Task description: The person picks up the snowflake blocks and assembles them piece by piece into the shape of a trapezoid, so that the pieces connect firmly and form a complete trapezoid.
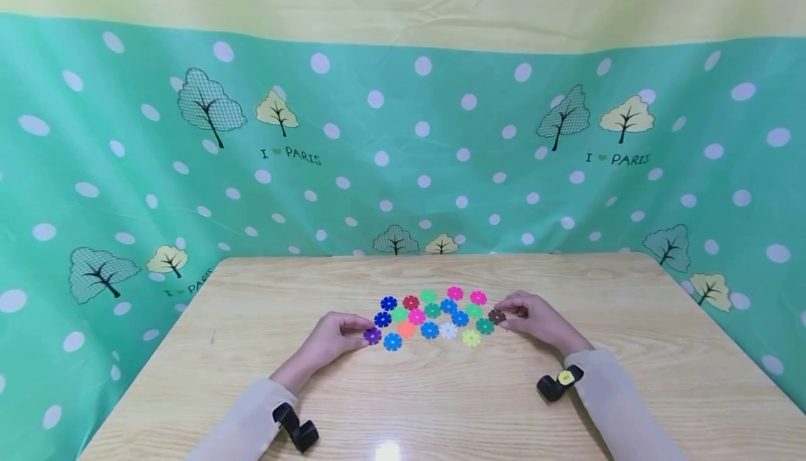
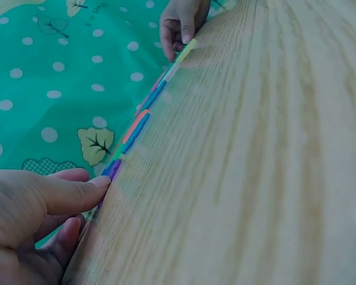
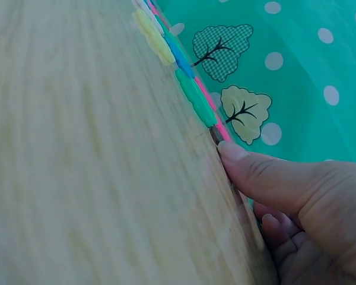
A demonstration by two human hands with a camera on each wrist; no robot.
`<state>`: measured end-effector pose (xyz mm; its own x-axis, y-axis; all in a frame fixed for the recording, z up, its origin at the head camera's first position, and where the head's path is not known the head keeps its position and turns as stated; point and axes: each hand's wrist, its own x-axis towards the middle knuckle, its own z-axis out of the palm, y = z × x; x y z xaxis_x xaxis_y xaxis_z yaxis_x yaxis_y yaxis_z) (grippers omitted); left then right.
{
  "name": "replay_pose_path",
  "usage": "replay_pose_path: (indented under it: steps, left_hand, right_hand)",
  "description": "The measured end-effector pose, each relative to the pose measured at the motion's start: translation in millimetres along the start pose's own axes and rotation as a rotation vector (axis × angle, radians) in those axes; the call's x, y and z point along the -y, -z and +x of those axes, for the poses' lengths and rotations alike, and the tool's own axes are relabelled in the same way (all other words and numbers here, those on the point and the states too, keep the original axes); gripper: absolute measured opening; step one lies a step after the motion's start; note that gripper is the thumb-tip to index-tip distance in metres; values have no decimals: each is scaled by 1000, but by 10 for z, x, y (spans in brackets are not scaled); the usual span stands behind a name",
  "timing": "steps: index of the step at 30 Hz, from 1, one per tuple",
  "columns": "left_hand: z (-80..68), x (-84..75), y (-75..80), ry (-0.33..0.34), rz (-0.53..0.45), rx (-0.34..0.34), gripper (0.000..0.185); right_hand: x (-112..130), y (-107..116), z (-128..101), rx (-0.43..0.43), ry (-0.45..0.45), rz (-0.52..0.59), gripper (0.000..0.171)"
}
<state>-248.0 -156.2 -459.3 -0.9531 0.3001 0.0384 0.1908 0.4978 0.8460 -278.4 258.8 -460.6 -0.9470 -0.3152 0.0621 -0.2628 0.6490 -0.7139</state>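
Several flat flower-shaped plastic discs (image 1: 434,314) in many colours lie in a loose cluster on the wooden table (image 1: 441,405). My left hand (image 1: 360,331) rests at the cluster's left end, its thumb and fingertips pinching the edge of a purple disc (image 1: 372,336). In the left wrist view the thumb tip (image 2: 101,181) meets that purple disc (image 2: 113,168). My right hand (image 1: 506,313) is at the right end, pinching a dark brown disc (image 1: 497,317). The right wrist view shows its thumb tip (image 3: 228,149) against the brown disc (image 3: 216,135). Both discs lie flat on the table.
A green polka-dot curtain (image 1: 403,153) with trees hangs close behind and around the table. Black wrist cameras (image 1: 296,427) (image 1: 557,383) sit on both sleeves. Bare wood (image 1: 252,321) stretches left, right and in front of the cluster.
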Motion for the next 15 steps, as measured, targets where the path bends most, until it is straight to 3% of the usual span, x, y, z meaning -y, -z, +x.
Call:
replay_pose_path:
  steps: [15]
  left_hand:
    - [-7, 9, -9, 6, 11, 35, 32]
  right_hand:
    - [24, -2, -13, -20, -51, 47, 26]
